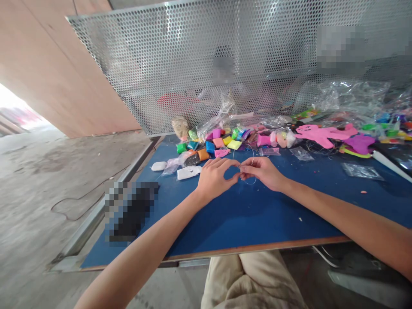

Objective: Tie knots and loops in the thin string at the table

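Note:
Over the middle of the blue table, my left hand and my right hand meet at the fingertips. Both are closed in a pinch around a thin, clear thread that curves in loops above and below the fingers. Something small may sit at the pinch point, but it is too tiny to make out. Just behind my left hand lie a white strip and small colourful packets, among them an orange packet and a blue packet.
A perforated metal screen stands along the table's back. Pink figure cut-outs and plastic bags crowd the back right. A white case and a blurred dark object lie left on the blue table.

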Motion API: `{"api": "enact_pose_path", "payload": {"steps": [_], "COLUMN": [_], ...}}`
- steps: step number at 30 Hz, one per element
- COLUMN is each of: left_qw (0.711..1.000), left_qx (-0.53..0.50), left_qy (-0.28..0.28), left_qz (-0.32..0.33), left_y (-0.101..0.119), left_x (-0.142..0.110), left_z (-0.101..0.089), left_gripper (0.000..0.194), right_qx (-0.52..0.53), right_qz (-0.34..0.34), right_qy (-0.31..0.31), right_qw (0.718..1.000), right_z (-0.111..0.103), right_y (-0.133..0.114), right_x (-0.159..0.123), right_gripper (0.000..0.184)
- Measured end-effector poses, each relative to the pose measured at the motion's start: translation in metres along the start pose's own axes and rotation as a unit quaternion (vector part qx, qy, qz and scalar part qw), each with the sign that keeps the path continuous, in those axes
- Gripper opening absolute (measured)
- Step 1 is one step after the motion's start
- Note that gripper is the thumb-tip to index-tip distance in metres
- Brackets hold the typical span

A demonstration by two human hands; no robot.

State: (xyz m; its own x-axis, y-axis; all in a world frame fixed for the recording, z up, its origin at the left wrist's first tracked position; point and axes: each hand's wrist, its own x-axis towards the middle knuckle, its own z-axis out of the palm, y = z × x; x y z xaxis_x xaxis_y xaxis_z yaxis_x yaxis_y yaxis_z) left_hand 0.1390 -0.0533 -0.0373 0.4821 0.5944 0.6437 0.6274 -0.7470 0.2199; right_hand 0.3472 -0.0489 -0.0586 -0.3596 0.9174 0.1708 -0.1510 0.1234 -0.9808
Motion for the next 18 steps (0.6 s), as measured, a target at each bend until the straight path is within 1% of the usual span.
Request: {"api": "enact_pose_path", "payload": {"steps": [4, 6, 9, 10, 12, 15, 16, 18], "left_qw": [1.0, 1.0, 1.0, 1.0, 1.0, 0.999, 0.998, 0.998], "left_qx": [-0.001, 0.001, 0.007, 0.006, -0.01, -0.048, -0.055, -0.059], "left_qy": [0.008, 0.009, 0.003, 0.001, 0.001, 0.019, 0.024, 0.029], "left_qz": [0.013, 0.019, 0.014, 0.009, -0.003, -0.017, -0.019, -0.021], "left_y": [-0.001, -0.0011, 0.0003, 0.0009, 0.0018, 0.0027, 0.0029, 0.0035], "left_x": [0.0005, 0.0006, 0.0005, 0.0004, 0.0001, -0.0002, -0.0004, -0.0006], "left_z": [0.0001, 0.0003, 0.0011, 0.0017, 0.0034, 0.0061, 0.0067, 0.0071], "left_gripper": [0.02, 0.019, 0.021, 0.024, 0.039, 0.06, 0.063, 0.062], "right_qx": [0.082, 0.089, 0.076, 0.073, 0.072, 0.074, 0.074, 0.077], "right_qz": [0.035, 0.037, 0.02, 0.015, 0.011, 0.008, 0.01, 0.019], "right_qy": [-0.003, -0.007, -0.004, -0.001, 0.004, 0.001, -0.001, -0.003], "right_qw": [0.996, 0.995, 0.997, 0.997, 0.997, 0.997, 0.997, 0.997], "right_z": [0.0019, 0.0029, 0.005, 0.0057, 0.0068, 0.0073, 0.0072, 0.0067], "right_y": [0.0039, 0.0048, 0.0043, 0.0038, 0.0028, 0.0019, 0.0017, 0.0014], "right_x": [0.0021, 0.0025, 0.0021, 0.0019, 0.0014, 0.0012, 0.0013, 0.0016], "right_gripper": [0.027, 0.027, 0.028, 0.028, 0.027, 0.025, 0.024, 0.024]}}
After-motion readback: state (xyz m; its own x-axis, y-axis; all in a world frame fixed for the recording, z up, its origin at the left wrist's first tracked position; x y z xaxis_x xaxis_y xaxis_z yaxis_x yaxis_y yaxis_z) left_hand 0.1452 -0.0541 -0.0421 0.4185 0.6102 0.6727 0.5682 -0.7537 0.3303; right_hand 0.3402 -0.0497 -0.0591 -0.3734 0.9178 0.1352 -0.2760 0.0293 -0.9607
